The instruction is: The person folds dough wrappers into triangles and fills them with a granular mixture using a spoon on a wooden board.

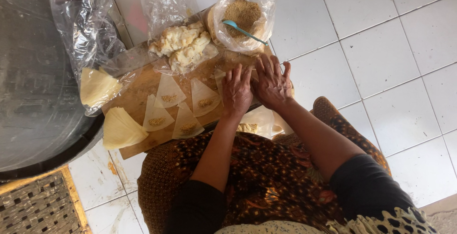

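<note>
Pressing flat, fingers spread and gripping nothing, my left hand (pixel 236 91) and right hand (pixel 273 82) lie side by side on a pastry sheet (pixel 220 78) at the wooden board's (pixel 138 96) right end. Left of them: 4 filled triangular wrappers (pixel 167 93), 2 wrapper stacks (pixel 121 129). Behind: a crumb bowl (pixel 243 17) with blue spoon (pixel 243 30), bagged dough (pixel 183 46). White tiles (pixel 381 48) lie rightward.

A big round dark metal pan (pixel 28 72) is seen on the white floor tiles (pixel 381 48), beside a brown woven mat (pixel 38 205).
</note>
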